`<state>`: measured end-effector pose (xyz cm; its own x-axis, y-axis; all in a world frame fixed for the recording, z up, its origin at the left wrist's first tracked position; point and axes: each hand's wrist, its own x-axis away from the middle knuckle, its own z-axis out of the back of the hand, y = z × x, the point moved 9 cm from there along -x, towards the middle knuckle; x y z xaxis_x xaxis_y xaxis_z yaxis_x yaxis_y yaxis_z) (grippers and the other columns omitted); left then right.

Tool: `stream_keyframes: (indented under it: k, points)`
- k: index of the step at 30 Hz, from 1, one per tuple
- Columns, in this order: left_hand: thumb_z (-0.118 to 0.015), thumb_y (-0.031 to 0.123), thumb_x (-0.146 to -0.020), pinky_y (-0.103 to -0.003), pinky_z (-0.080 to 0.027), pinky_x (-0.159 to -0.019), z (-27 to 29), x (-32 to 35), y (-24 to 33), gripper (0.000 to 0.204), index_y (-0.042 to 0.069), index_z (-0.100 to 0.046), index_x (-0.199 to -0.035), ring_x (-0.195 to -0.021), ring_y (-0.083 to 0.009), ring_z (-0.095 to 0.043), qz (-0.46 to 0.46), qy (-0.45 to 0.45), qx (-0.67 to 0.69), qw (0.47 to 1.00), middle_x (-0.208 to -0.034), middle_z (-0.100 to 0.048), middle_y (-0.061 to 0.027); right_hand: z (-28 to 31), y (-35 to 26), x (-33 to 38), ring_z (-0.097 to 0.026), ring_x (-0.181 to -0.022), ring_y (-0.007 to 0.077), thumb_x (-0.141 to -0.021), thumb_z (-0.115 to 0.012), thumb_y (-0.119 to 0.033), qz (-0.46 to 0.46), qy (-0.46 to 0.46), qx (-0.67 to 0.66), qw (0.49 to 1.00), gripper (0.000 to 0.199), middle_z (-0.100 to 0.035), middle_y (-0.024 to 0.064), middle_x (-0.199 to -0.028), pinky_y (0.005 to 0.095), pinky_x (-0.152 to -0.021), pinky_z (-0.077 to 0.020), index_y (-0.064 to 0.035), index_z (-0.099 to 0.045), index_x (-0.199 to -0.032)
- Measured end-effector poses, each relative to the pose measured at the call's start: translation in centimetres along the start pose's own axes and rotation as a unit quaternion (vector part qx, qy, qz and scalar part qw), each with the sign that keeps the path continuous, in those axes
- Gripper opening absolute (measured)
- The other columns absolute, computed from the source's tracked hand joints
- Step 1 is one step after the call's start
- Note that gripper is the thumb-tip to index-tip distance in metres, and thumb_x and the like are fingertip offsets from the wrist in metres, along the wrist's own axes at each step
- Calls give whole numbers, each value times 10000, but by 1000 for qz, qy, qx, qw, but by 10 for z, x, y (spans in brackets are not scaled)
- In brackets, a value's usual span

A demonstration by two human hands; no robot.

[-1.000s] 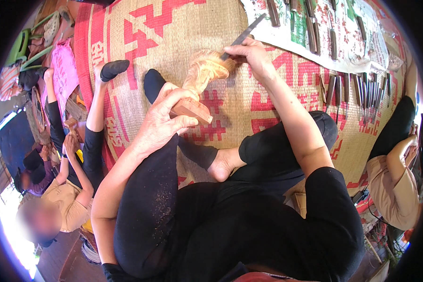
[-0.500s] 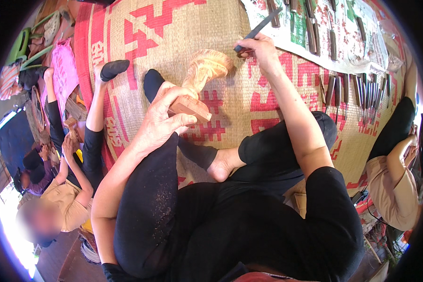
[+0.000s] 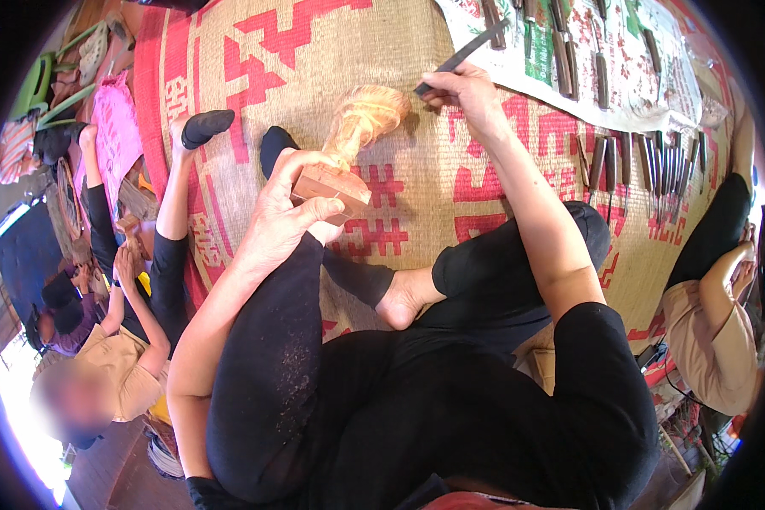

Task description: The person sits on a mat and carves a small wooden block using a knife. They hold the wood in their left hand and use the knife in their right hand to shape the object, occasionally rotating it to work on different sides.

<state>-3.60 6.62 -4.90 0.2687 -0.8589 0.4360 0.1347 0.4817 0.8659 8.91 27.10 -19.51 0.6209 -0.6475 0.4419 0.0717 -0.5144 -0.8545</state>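
Note:
A pale carved wooden figure point(image 3: 361, 123) with a square block base leans away from me, its wide carved top up and to the right. My left hand point(image 3: 291, 204) is closed around the base, the thumb pressed on its near face. My right hand point(image 3: 467, 95) grips a dark, flat, file-like tool point(image 3: 466, 56) near its lower end. The tool's long blade slants up and to the right. Its lower end is close to the carving's top but apart from it. My bent left knee lies under the left forearm.
A patterned straw mat point(image 3: 314, 51) spreads beneath me. Wood-handled carving tools point(image 3: 646, 166) lie in a row on the right, and several more rest on a printed sheet point(image 3: 518, 64) at the far right. People sit at left point(image 3: 127, 357) and right point(image 3: 710, 331), the left one holding a wooden piece.
My left hand has tilted the carving, so more of the base's near face shows and its top has shifted left. My right hand has moved slightly left with the tool.

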Motion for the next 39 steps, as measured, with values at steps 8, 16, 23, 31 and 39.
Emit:
stream_keyframes:
  k: [8,16,23,31,39]
  points:
    - [-728,83,-758,-299,-472,-836,-2,-1,4,390,95,-546,-1103,-1003,-165,-520,-1,-3,-3,1000,-1042,-443,-30,0,7,-2,-637,-683,117,-838,-668,-145,-17,31,10,999,140,-679,85,-792,243,-660,-514,-9,-645,-865]
    - [-725,60,-754,-308,-499,-805,-5,0,6,385,87,-546,-1094,-994,-169,-522,2,-11,-16,1000,-1039,-437,-34,-21,1,7,-643,-729,119,-831,-687,-173,8,-13,26,1000,142,-672,61,-771,245,-660,-519,-41,-636,-829]
    - [-733,71,-753,-304,-458,-840,-4,1,9,384,91,-552,-1090,-994,-159,-505,-28,-12,-46,998,-1019,-440,-32,1,3,-1,-634,-656,107,-810,-698,-144,4,29,-32,999,129,-677,75,-770,228,-606,-507,-30,-641,-831]
    - [-743,100,-753,-299,-440,-855,-4,-1,8,386,85,-554,-1089,-993,-156,-505,-16,-9,-29,999,-1009,-444,-33,4,11,0,-637,-691,115,-831,-684,-145,-27,27,-30,999,129,-679,66,-811,226,-623,-518,-35,-630,-872]
    - [-729,57,-754,-268,-504,-772,-5,0,8,384,76,-550,-1093,-965,-152,-523,-5,-13,-13,1000,-1007,-433,-34,-19,5,5,-635,-700,114,-831,-668,-110,8,-5,7,1000,93,-682,68,-812,223,-606,-503,-26,-647,-867]
